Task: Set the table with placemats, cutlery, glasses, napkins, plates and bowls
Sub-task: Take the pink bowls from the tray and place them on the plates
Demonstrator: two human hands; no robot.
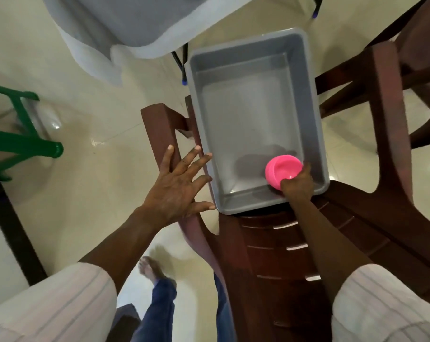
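Fig.: pickup of pink bowl (283,170) from grey tub (315,114).
Your L hand (177,188), fingers spread, empty, by the chair arm (159,127), prob. for balance; R hand (298,185) clamps the bowl's rim at tub's near-R corner; table (140,25) beyond.

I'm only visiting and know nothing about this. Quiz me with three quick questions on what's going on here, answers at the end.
1. True or false: the left hand holds the pink bowl.
2. The grey tub sits on: A) the floor, B) a brown chair, C) a table.
3. Which hand has its fingers spread open?

Key:
1. False; the right hand grips it.
2. B.
3. The left hand.
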